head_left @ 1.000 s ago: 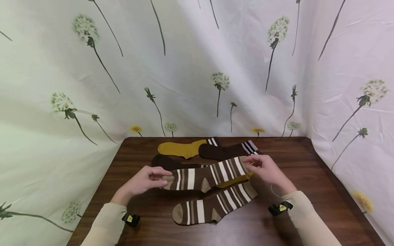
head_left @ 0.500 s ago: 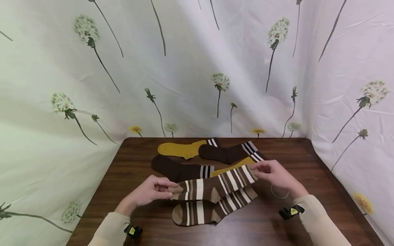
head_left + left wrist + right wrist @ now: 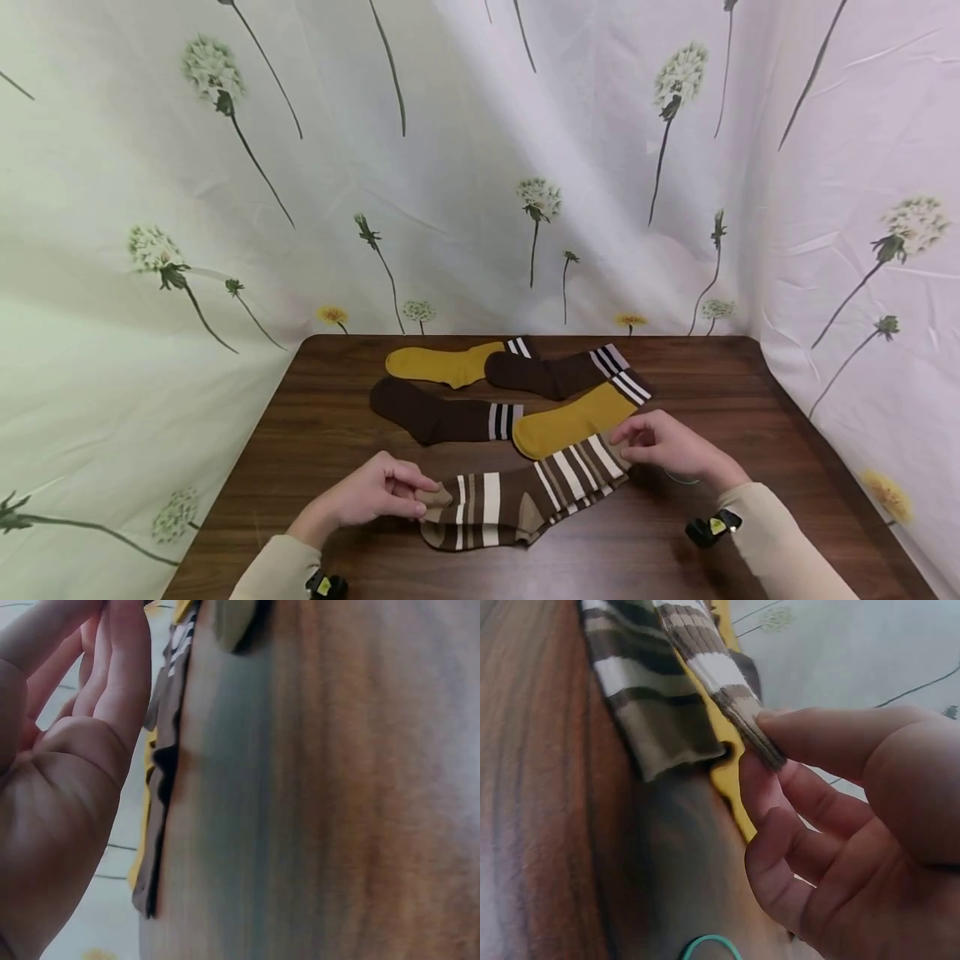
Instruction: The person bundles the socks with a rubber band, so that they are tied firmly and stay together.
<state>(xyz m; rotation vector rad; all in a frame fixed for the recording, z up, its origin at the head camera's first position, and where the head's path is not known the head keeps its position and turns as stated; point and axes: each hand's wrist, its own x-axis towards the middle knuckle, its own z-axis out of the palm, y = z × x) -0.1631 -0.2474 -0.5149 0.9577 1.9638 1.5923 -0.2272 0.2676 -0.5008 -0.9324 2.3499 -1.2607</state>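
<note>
At the left, my left grip (image 3: 372, 492), closed finger to thumb, pinches the tan toe of the upper striped sock (image 3: 513, 490), which stretches rightward above the lower striped sock (image 3: 507, 536) on the worktop (image 3: 757, 417). Behind lie a dark brown sock (image 3: 442, 412), a mustard sock (image 3: 442, 365), another dark brown sock (image 3: 551, 377) and another mustard sock (image 3: 573, 419). At the right, my right grip (image 3: 675, 447) pinches the upper sock's cuff, thumb against finger.

Four socks (image 3: 525, 375) behind two others (image 3: 510, 493)
</note>
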